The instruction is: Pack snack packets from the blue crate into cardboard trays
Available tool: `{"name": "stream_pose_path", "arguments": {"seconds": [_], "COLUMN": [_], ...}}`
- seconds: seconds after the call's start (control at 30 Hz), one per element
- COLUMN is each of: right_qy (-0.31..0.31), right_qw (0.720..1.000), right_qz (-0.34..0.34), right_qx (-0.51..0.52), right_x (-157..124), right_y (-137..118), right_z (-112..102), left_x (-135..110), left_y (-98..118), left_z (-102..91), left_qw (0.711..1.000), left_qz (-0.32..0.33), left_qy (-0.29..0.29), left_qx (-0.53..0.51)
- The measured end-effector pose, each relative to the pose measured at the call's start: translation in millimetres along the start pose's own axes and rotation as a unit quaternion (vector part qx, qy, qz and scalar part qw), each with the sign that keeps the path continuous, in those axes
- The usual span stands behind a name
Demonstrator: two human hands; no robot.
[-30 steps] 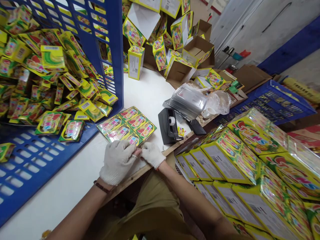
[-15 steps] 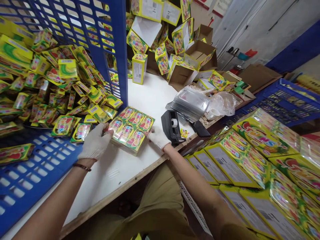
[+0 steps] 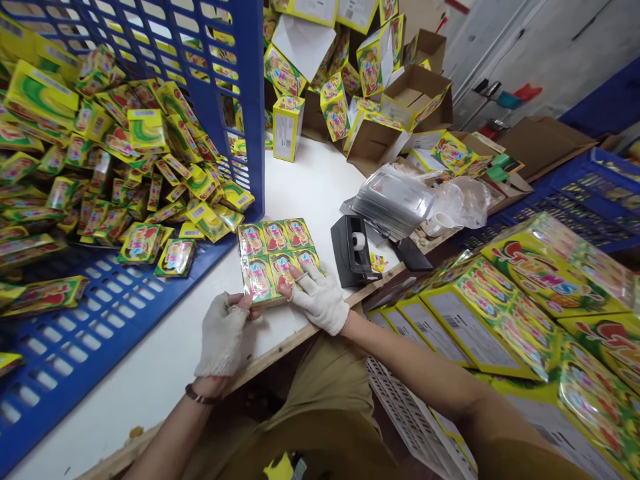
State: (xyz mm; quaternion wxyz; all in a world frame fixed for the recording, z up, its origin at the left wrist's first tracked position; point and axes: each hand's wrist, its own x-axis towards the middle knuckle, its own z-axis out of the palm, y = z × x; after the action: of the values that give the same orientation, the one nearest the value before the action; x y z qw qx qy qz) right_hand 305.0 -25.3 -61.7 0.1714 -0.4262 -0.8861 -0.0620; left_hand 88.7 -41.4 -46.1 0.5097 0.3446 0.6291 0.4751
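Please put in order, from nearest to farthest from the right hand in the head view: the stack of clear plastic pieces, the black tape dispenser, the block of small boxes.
1. Block of small boxes: touched by the right hand, at its near right corner.
2. Black tape dispenser: just beyond the hand, to the right.
3. Stack of clear plastic pieces: behind the dispenser, farther right.

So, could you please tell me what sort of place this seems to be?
Probably a packing workshop, judging by the blue crate of small boxes, the tape dispenser and the stacked yellow cartons.

The head view looks forward and down, close over the hands [image 3: 320, 297].
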Motion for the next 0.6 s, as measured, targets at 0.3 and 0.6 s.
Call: {"name": "stream_pose_path", "arguments": {"seconds": [0.3, 0.6], "right_qy": [0.204, 0.106], "right_qw": [0.953, 0.806], "right_qz": [0.213, 0.541], "right_qx": [0.062, 0.216], "right_x": [-42.4, -62.8], "right_y": [37.0, 92.3], "right_z": [-47.8, -65.3], "left_x": [-0.2, 11.8], "left_y": [-4.5, -15.9], "left_z": [-3.5, 25.5], "left_qw": [1.0, 0.98], "left_qz": [-0.008, 0.139], "left_qy": [-0.011, -0.084], "left_qx": [-0.024, 0.115]}}
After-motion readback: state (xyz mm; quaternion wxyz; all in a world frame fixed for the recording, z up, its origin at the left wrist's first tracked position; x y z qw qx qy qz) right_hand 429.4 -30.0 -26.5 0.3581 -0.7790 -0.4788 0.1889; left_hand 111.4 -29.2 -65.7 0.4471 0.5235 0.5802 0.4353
